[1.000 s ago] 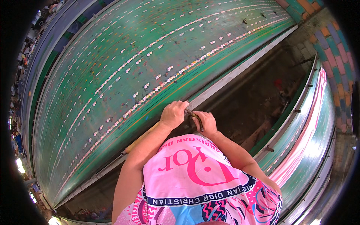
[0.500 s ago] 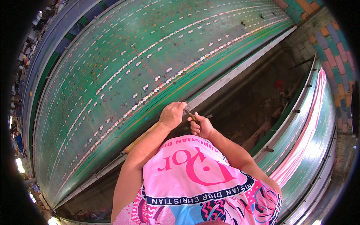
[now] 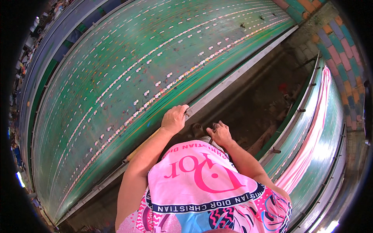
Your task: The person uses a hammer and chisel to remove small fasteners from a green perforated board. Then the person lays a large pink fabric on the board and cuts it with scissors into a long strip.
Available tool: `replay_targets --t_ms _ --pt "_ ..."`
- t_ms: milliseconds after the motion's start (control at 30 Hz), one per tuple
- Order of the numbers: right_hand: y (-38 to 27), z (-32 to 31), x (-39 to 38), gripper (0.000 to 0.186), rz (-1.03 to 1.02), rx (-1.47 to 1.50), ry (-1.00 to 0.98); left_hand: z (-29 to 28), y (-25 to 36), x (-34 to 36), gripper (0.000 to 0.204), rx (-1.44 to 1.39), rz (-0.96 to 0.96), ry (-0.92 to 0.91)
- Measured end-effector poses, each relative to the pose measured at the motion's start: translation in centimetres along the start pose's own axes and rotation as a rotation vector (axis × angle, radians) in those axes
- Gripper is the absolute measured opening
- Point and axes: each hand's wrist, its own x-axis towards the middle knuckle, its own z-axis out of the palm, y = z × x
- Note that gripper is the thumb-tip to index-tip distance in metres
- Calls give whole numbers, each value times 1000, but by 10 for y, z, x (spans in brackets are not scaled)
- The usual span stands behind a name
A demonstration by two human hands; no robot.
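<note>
My left hand [image 3: 174, 118] has its fingers curled at the inner edge of the green table [image 3: 128, 85], on a small metal fitting at the pale steel rail [image 3: 210, 94]. Below and right of it, my right hand [image 3: 220, 134] is over the dark gap, fingers bent around a small dark item I cannot make out clearly. A yellowish pipe [image 3: 136, 151] lies under the rail beside my left forearm. Rows of small white printed marks run along the green surface. My pink patterned top fills the bottom middle.
A second green table [image 3: 322, 155], with pink cloth [image 3: 315, 139] lengthwise on it and short posts along its rail, lies at the right. A walkway of coloured bricks [image 3: 342, 58] borders the upper right. Blue-grey rails [image 3: 50, 73] and clutter run along the far left. The dark trough [image 3: 264, 108] separates the tables.
My right hand has moved right and down, away from my left hand, and the brass-coloured piece it held is no longer clearly seen. My left hand has shifted slightly left, still at the rail.
</note>
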Motion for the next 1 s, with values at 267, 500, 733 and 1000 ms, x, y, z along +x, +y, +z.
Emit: replay_targets --t_ms 267,500,733,1000 --pt "-62 -66 23 30 43 574 1 2 1 -2 53 -14 -42 14" --pt "-76 -22 61 28 345 961 246 2 0 0 51 8 -13 8" --pt "-88 -32 61 25 386 995 45 5 -3 -3 39 24 -8 13" --pt "-97 -43 44 21 20 497 186 6 -3 -2 38 8 -16 15"
